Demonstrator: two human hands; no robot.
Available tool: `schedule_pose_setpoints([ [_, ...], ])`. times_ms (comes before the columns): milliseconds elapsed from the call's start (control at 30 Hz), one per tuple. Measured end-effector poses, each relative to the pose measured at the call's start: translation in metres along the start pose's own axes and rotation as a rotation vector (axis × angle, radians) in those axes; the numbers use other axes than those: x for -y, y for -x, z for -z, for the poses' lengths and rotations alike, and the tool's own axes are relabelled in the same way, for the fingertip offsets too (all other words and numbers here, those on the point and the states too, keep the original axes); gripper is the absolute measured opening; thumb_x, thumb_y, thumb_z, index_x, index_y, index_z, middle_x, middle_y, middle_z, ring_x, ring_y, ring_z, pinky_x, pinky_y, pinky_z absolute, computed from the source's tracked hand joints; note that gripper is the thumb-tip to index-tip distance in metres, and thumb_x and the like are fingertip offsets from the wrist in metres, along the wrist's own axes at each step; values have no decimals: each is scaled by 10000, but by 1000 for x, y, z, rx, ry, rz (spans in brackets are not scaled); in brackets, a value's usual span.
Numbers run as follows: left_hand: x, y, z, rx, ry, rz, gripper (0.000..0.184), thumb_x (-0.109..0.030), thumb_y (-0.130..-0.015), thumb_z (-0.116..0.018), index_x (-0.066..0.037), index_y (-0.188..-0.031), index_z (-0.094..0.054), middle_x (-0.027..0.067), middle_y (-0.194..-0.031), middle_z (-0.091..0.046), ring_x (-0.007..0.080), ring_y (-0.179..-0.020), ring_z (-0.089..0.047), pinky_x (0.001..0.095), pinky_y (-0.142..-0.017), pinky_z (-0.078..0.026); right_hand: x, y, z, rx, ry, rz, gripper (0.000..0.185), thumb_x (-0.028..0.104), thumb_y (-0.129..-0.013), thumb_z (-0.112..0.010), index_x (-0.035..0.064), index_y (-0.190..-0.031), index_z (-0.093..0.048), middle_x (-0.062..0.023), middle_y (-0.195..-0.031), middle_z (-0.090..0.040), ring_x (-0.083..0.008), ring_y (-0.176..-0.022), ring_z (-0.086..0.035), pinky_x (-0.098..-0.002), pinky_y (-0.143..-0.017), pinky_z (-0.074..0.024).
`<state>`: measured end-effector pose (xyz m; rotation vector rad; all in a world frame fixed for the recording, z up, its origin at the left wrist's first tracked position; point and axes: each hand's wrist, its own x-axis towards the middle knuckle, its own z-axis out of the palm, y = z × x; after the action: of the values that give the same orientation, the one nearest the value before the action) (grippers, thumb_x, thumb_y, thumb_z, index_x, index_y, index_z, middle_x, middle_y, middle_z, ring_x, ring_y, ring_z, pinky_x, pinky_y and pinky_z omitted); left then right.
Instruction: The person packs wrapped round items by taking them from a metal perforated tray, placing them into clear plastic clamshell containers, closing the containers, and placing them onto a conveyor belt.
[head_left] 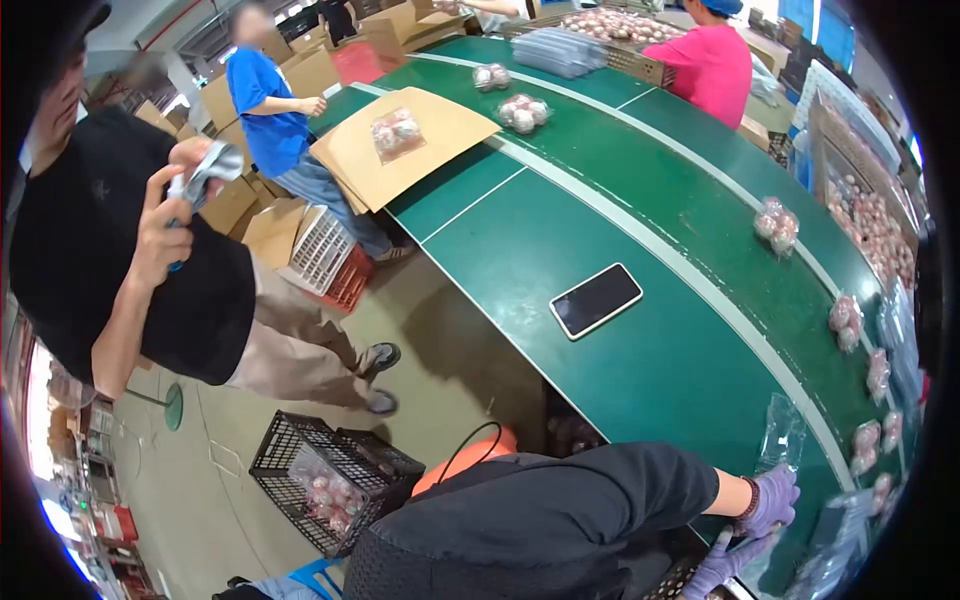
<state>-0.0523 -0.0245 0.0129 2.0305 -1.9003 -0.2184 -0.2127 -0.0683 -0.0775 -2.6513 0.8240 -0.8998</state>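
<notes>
My left hand (770,500), in a purple glove, is over the green table at the lower right. Its fingers are curled downward, and what they hold, if anything, is hidden. A clear plastic clamshell (780,435) lies right beside it. Below it my right hand (725,567), also gloved in purple, has its thumb apart from its fingers. Its fingertips come close to the left hand. Stacked clear plastic trays (832,540) stand to the right of both hands. Packs of round reddish-white items (865,445) sit on the belt beyond.
A phone (596,300) lies on the green table (480,255). Cardboard sheets (440,130) with one pack overhang its far edge. Black crates (300,450) stand on the floor. A person in black (120,240) holds a device; workers in blue (262,100) and pink (715,65) are farther off.
</notes>
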Motion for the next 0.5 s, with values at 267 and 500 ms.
schedule_pose_setpoints([
  [267,-14,-16,-22,-87,34,53,383,-448,-673,-650,-302,-1028,-652,34,-1074,-556,266,-1051,-485,404,-833,-353,27,2,24,-59,-126,84,768,304,-852,-578,36,-1440,-163,-149,-1487,-226,-275,-1363,-229,-361,-1114,-181],
  [500,-21,-11,-3,-51,97,27,344,-408,-716,-576,-223,-1000,-634,70,-1030,-556,272,-1026,-472,429,-860,-345,-7,7,16,2,-205,-58,781,367,-858,-597,-29,-1412,-214,-177,-1471,-250,-275,-1343,-267,-337,-1087,-213],
])
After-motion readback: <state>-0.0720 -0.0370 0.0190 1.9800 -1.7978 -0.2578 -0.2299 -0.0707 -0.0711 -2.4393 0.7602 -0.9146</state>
